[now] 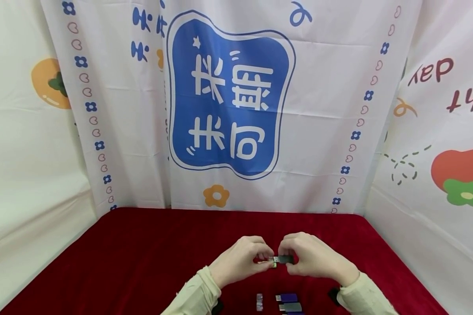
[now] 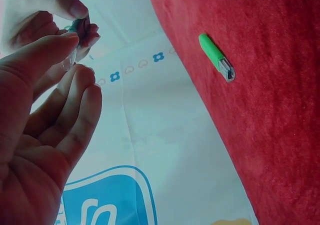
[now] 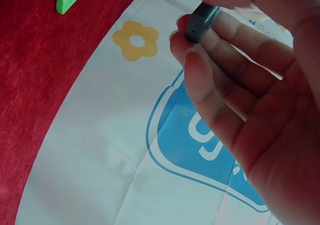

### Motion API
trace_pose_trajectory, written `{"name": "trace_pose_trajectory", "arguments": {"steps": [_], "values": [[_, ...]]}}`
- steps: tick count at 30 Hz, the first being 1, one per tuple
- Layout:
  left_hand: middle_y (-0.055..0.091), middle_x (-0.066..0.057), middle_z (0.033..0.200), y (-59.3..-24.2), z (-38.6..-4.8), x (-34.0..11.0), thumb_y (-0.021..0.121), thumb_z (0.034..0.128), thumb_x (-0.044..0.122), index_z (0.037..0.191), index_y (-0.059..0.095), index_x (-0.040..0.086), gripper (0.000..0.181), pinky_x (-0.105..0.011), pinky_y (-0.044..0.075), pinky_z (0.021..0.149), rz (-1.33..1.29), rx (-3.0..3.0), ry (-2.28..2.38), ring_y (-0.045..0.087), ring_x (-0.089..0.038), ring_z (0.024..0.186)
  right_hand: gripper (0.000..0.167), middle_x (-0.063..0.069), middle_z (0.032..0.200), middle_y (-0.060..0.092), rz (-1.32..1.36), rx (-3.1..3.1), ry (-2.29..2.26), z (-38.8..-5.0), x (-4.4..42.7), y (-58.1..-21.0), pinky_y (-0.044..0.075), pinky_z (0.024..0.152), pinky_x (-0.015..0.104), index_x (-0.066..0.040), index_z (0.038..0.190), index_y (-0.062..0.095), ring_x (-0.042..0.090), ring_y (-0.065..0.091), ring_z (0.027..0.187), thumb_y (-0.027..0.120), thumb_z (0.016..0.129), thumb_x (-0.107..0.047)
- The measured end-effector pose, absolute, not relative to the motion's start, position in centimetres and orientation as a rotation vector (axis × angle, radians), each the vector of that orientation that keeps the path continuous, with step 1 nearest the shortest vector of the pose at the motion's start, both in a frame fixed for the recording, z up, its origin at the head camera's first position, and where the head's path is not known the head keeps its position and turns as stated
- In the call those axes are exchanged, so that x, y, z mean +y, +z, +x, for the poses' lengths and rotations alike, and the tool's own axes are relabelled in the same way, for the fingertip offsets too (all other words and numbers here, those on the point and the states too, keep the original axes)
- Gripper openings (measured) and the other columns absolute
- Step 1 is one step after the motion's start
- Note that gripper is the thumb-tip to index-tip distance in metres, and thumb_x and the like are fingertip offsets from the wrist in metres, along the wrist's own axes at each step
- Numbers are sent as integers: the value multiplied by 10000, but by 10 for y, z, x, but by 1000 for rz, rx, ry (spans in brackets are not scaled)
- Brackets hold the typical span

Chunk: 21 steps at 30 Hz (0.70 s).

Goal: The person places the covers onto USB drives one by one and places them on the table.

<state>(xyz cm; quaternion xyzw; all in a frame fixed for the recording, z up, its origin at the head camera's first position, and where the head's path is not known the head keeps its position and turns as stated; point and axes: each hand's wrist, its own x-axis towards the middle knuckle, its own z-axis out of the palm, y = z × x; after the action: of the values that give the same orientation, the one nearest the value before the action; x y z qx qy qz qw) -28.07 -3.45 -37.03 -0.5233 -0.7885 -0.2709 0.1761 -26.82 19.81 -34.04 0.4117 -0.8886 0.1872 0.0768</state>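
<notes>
My right hand [image 1: 315,258] pinches a dark grey USB stick [image 1: 286,259], its metal plug pointing left. Facing it, my left hand [image 1: 242,258] holds a small clear cap [image 2: 70,61] between thumb and fingertips. Cap and plug meet or nearly meet; fingers partly hide how far one is over the other. Beneath the hands, a green USB stick [image 2: 212,51] lies on the red cloth with a clear cap over its plug. In the right wrist view the rounded end of the grey stick shows between thumb and fingers.
Nearer the front edge lie a purple USB stick [image 1: 288,298], a grey USB stick [image 1: 291,307] and another purple one, cut off by the frame. Left of them are clear caps [image 1: 259,302]. Red cloth [image 1: 142,253] covers the table; printed white curtains [image 1: 323,109] surround it.
</notes>
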Motion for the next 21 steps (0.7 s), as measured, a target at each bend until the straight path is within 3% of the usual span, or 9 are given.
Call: {"name": "trace_pose_trajectory", "arguments": {"steps": [14, 21], "values": [[638, 41, 875, -374, -277, -34, 778, 863, 134, 943, 748, 92, 95, -61, 438, 657, -1482, -2239, -747, 574, 9, 755, 232, -151, 744, 527, 1277, -2613, 560, -266, 193, -345, 455, 587, 214, -232, 826, 666, 110, 537, 647, 782, 732, -54], [629, 62, 853, -372, -280, -34, 776, 866, 145, 950, 739, 90, 107, -64, 439, 650, -1448, -2274, -730, 553, 32, 732, 230, -152, 745, 520, 1287, -2570, 525, -268, 191, -346, 449, 605, 214, -231, 824, 648, 83, 518, 653, 772, 732, -60]]}}
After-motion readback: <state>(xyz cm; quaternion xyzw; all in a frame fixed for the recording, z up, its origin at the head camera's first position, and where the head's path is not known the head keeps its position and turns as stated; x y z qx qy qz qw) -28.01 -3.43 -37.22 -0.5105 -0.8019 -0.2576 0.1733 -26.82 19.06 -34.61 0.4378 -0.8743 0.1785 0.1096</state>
